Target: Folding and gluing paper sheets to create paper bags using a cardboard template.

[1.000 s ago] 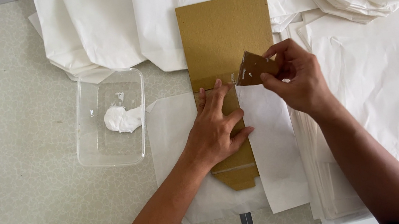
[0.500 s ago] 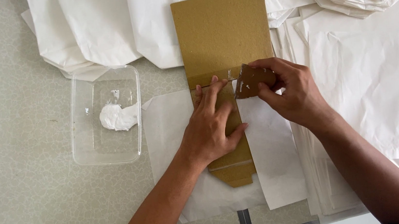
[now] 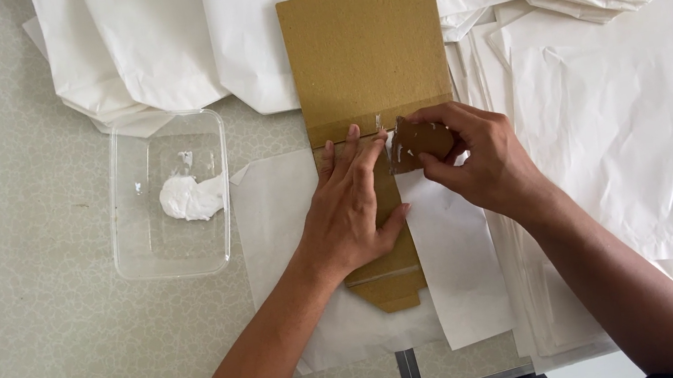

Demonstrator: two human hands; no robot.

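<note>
Long brown cardboard board (image 3: 367, 62) lying top-to-bottom mid-desk | left hand (image 3: 352, 209) flat, fingers spread, pressing it down | right hand (image 3: 482, 164) just beside, pinching small brown cardboard scrap (image 3: 420, 140) smeared white, touching board's fold line | clear plastic tub of white paste (image 3: 171, 195) left, apart | white paper sheets (image 3: 633, 112) crowding right and top edges
</note>
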